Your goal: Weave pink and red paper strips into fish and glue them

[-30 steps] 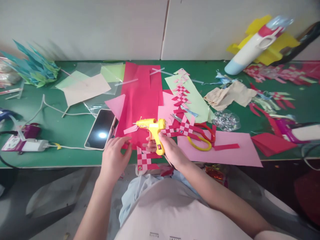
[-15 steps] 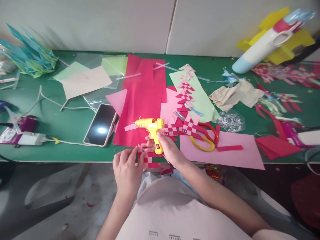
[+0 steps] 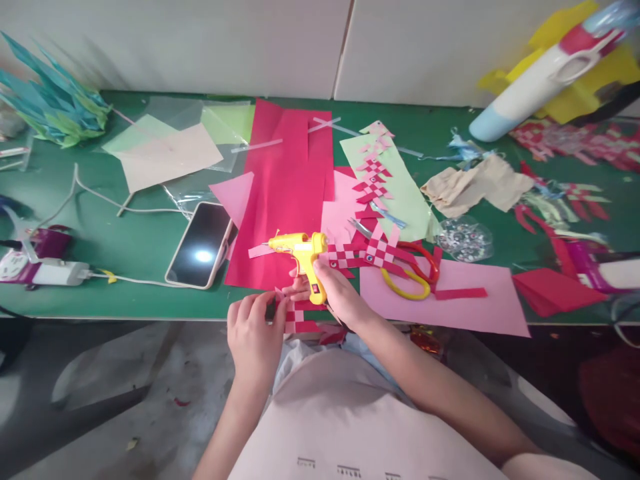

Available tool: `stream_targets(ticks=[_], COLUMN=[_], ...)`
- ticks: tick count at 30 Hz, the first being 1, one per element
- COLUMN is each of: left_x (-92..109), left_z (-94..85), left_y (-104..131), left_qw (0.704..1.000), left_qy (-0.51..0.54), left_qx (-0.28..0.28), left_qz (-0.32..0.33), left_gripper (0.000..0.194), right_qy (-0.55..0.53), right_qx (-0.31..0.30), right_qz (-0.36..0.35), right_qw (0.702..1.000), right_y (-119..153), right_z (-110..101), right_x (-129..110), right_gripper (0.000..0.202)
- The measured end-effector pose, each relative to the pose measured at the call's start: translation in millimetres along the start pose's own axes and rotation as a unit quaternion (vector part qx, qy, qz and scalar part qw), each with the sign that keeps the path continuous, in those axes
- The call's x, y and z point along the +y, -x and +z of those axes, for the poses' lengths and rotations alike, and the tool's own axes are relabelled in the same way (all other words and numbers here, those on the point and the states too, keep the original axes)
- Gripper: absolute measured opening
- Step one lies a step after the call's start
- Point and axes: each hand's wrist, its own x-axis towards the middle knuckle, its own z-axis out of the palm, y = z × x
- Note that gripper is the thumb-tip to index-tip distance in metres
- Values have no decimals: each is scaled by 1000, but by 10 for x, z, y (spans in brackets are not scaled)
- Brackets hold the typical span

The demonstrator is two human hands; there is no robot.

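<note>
A yellow glue gun (image 3: 303,253) rests in my right hand (image 3: 340,293), its handle against the palm and its nozzle pointing left over red paper. My left hand (image 3: 254,330) pinches the left end of a woven red-and-pink paper fish (image 3: 299,320) at the table's front edge. The right hand's fingertips reach under the glue gun to the same piece; whether they grip it is hidden. A small pink paper strip (image 3: 259,251) lies below the nozzle. Just right of the gun are more woven paper fish (image 3: 383,248) and scissors (image 3: 407,287) with red and yellow handles.
A phone (image 3: 199,245) with a white cable lies to the left, near a power strip (image 3: 47,257). Behind are large red paper (image 3: 280,167) and a green sheet (image 3: 405,200) bearing small woven fish. Rightward sit a bag of googly eyes (image 3: 465,239) and pink paper (image 3: 475,313).
The view has shifted slightly. My left fingers have closed in a little on the woven fish's left end; the glue gun stays in my right hand, almost unmoved.
</note>
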Motion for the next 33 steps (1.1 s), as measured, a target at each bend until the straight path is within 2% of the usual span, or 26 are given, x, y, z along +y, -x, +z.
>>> stream_targets(ticks=[18, 33], left_x=[-50, -23], left_z=[-49, -80], left_y=[-111, -148], left_qw=[985, 979], left_qy=[107, 117], left_qx=[-97, -109], left_qz=[-93, -125], left_gripper=[15, 16], right_qy=[29, 22], right_qx=[-21, -15], right_qz=[-4, -2], right_qw=[999, 1000], right_y=[26, 18], right_z=[27, 19], right_x=[-63, -45], right_gripper=[55, 54])
